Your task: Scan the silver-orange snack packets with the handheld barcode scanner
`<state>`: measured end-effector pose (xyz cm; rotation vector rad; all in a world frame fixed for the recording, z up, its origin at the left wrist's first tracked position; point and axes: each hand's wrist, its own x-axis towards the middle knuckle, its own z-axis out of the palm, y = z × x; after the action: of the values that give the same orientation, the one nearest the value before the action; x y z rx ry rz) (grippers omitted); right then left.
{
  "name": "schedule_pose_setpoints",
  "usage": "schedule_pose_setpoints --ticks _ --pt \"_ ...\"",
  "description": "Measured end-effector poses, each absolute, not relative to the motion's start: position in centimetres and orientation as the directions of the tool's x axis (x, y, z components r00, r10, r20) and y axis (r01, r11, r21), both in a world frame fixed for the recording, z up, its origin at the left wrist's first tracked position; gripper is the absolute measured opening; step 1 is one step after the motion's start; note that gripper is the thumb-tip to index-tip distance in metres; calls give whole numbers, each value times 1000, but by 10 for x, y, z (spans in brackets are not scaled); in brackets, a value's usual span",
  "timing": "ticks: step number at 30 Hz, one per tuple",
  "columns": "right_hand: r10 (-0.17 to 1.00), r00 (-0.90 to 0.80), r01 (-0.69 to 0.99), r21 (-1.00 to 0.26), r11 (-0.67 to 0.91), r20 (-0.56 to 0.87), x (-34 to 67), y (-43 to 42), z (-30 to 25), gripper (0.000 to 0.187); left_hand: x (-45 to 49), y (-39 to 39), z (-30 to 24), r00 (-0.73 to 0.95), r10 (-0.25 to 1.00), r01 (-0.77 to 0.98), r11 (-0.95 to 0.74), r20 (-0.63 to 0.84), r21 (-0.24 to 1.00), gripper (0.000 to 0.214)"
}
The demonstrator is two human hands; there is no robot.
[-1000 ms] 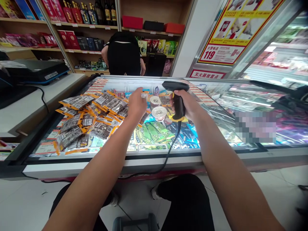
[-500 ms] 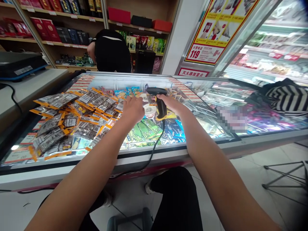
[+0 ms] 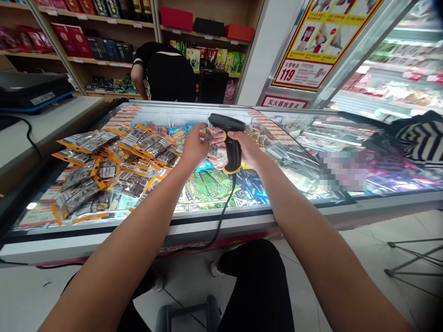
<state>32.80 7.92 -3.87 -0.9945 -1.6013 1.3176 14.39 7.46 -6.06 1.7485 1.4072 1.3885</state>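
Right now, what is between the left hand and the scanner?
In the head view, a small packet sits between the left hand and the scanner. The left hand holds it just under the scanner's head.

Retail shop, small grocery type. Evidence: glass-topped chest freezer (image 3: 311, 152) full of packaged frozen goods, wooden shelves (image 3: 114, 27) behind it stocked with boxed liquor, gift boxes and snack bags, price tags on the shelf edges. Upright refrigerated display case (image 3: 398, 78) on the right. Promo poster (image 3: 321, 41) with "119" on the wall. Handheld barcode scanner (image 3: 229, 138) and a pile of orange-edged snack packets (image 3: 110, 166) on the freezer lid. Till equipment (image 3: 31, 90) on the left counter.
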Motion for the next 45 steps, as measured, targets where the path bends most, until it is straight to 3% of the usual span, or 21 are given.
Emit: schedule_pose_setpoints --ticks 3,7,13,23,25,28,30,32,34,37,41,45 --pt "919 -381 -27 -995 94 98 332 70 -23 34 132 84 -57 -226 896 288 -313 382 905 52" --pt "893 -436 148 -988 -50 -110 339 58 -11 31 118 88 -50 -365 858 220 -298 362 929 50" --pt "813 -561 287 -958 13 -157 338 51 -11 38 114 84 -46 -381 868 209 -256 319 944 51" --pt "850 -511 233 -973 -8 -129 339 54 -13 29 110 82 -45 -379 852 318 -246 361 916 49" --pt "917 -389 152 -988 -28 -86 341 60 -13 27 107 78 -43 -341 826 473 -261 448 841 43" --pt "998 -38 65 -997 50 47 351 79 -17 25 102 67 -38 -226 809 741 -219 543 635 39" --pt "975 180 158 -982 100 129 361 94 -23 25 100 59 -35 -184 807 844 -163 561 512 38" --pt "940 287 359 -930 74 186 371 105 -28 27 101 53 -33 -151 800 889 -147 581 434 38" --pt "943 268 540 -842 24 199 378 108 -31 30 107 49 -33 -97 795 903 -184 598 390 39" --pt "984 146 665 -747 -17 107 379 105 -30 39 123 46 -36 25 812 888 -286 583 361 39" --pt "998 60 696 -717 -37 6 375 98 -25 46 148 41 -44 203 857 810 -419 473 411 35" --pt "999 -35 681 -732 17 -10 374 92 -22 42 161 39 -50 223 906 759 -392 359 520 36"
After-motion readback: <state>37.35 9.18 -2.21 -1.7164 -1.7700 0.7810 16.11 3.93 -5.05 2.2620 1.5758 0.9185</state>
